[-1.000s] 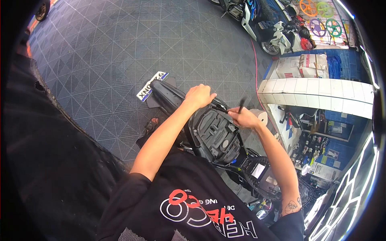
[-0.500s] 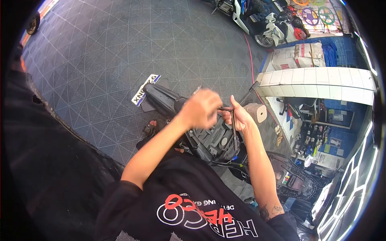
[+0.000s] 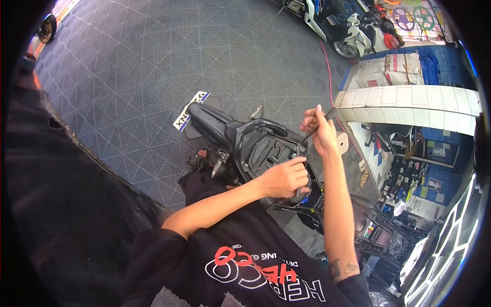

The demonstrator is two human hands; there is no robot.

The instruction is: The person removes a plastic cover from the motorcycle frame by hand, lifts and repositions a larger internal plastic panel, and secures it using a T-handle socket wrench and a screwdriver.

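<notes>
My left hand (image 3: 287, 179) is closed around the lower part of a dark metal tool (image 3: 298, 149), above the open rear section of a black motorcycle (image 3: 266, 151). Higher and to the right, my right hand (image 3: 322, 132) has its fingers curled about the tool's slanting dark bar, whose end shows beyond the hand. The motorcycle's tail carries a white licence plate (image 3: 190, 111). Its seat area is uncovered, showing a black tray. Where the tool's lower end meets the motorcycle is hidden by my left hand.
A pink hose (image 3: 327, 61) runs over the grey tiled floor (image 3: 153, 56). White-tiled ledge (image 3: 409, 105), boxes (image 3: 401, 70) and a white motorcycle (image 3: 360, 38) are on the right. A brown roll (image 3: 341, 143) stands beside my right forearm. Black material (image 3: 76, 204) fills the left.
My left hand has moved down and right, from the tool's top to its lower part. My right hand has shifted slightly up and right. The motorcycle's rear section is more exposed.
</notes>
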